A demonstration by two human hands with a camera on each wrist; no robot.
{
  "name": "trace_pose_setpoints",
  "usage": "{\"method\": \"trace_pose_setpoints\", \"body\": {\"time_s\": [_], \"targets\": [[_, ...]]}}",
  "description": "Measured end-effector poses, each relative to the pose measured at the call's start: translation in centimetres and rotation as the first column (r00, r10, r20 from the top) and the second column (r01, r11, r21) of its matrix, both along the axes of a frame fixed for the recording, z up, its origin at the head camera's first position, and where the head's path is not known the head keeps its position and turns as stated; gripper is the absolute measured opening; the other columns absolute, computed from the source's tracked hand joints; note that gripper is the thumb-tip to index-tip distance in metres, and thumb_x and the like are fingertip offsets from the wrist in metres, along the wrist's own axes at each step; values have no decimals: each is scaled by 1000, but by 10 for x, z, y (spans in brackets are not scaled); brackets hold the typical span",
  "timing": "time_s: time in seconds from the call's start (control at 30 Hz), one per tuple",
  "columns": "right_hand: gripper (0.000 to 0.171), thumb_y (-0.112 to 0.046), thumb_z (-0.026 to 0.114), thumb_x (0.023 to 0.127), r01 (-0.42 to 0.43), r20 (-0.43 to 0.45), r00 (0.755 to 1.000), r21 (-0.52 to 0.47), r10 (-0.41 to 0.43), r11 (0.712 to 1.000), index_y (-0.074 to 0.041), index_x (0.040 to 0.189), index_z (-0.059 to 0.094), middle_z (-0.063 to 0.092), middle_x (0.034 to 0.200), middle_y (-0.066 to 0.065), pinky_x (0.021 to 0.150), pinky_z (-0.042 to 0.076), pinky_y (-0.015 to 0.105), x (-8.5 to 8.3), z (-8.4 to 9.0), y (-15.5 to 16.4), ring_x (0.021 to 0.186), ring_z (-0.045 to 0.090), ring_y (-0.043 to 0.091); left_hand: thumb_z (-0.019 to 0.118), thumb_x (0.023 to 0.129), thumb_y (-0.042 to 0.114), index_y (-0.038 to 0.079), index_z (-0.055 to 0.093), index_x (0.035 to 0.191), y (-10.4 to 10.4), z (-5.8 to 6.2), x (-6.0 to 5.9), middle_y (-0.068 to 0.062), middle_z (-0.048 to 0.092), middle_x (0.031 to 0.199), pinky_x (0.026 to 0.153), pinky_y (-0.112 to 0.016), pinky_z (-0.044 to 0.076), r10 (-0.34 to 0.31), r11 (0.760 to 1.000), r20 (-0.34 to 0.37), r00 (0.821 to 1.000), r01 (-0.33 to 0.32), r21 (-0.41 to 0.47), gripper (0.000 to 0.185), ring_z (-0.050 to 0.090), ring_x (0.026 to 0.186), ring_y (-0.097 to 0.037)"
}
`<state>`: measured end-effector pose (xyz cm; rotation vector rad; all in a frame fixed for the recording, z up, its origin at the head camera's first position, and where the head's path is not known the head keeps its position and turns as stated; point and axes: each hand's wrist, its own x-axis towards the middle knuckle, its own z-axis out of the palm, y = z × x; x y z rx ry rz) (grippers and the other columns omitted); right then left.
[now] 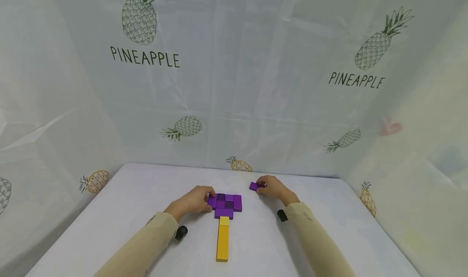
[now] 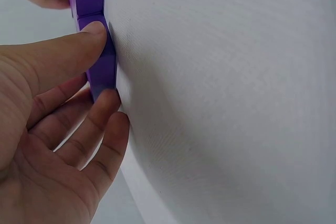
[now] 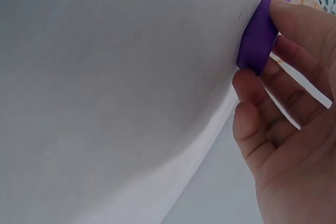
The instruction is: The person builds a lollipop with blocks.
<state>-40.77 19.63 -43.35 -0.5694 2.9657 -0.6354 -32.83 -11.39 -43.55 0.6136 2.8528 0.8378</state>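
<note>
Purple block cluster (image 1: 226,204): left hand (image 1: 195,200) pinches its left edge. Right hand (image 1: 272,186) pinches loose purple block (image 1: 254,186), apart from cluster; bare table (image 1: 329,212) around.

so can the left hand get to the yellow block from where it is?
Probably yes. The left hand rests on the purple block cluster, and the yellow block lies just below it on bare table with nothing between.

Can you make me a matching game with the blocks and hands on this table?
Things:
1. yellow block
2. purple block cluster
3. single purple block
4. table

Descriptions:
A. pinched by the right hand
B. white, under everything
C. long, nearest the person
D. touched on its left edge by the left hand

Pairs: 1-C, 2-D, 3-A, 4-B
</note>
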Motion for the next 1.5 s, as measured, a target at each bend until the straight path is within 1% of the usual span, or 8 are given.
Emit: {"method": "trace_pose_setpoints", "body": {"time_s": [0.17,0.3,0.47,0.67,0.77,1.13,1.4,1.5], "targets": [[30,-19,66,82,-52,-5,999,0,52,999,-9,110,61,59,96,2,83,43,39,2,1,-14,89,52,17,76,71,13,12,58,106,0,2,1,-2,54,83,67,-32,42,-4,1000,0,1000,4,0,39,47,75,-17],[31,-21,65,83,-65,-9,998,19,65,998,-10,111,61,59,97,-1,83,44,36,1,2,-25,90,53,15,76,71,13,11,58,105,1,2,2,-3,54,83,66,-31,41,-11,1000,-12,1000,11,-7,39,46,75,-16],[30,-20,64,83,-109,-17,994,16,109,994,-10,111,61,60,96,-2,82,45,34,-2,2,-38,88,53,14,76,71,12,10,58,105,0,3,3,-4,53,83,66,-32,41,-15,1000,-11,1000,15,3,39,46,75,-17],[28,-19,65,83,-189,-41,981,5,189,982,-11,109,62,61,93,-4,79,46,30,-5,3,-55,85,53,12,76,71,13,11,58,106,0,3,2,-3,54,83,66,-31,41,-10,1000,-14,1000,9,-10,40,46,75,-16],[28,-21,65,82,-212,-36,977,4,212,977,-12,108,63,61,93,-6,77,46,28,-7,2,-65,84,53,10,76,71,13,11,58,106,0,2,1,-2,54,83,66,-31,41,-6,1000,-16,1000,6,-12,40,46,75,-16],[27,-27,64,83,-233,17,972,-1,233,972,-18,108,63,60,94,-9,76,47,24,-8,2,-92,83,54,7,77,69,13,10,58,104,-1,2,-2,-2,54,81,64,-30,40,-28,1000,-23,999,28,1,40,46,73,-16],[20,-22,62,85,-254,30,967,4,254,967,-15,103,64,59,86,-9,68,46,23,-3,5,-102,77,54,7,77,69,13,10,58,104,-2,1,-2,-2,54,80,63,-30,40,-35,999,-27,999,34,-4,40,46,72,-15],[20,-21,62,85,-256,32,966,-3,256,967,-15,104,64,60,87,-8,69,46,23,-3,3,-102,77,54,7,77,69,13,9,58,104,-1,1,-2,-3,54,81,63,-31,40,-33,999,-26,999,32,-4,40,46,72,-16]]}}
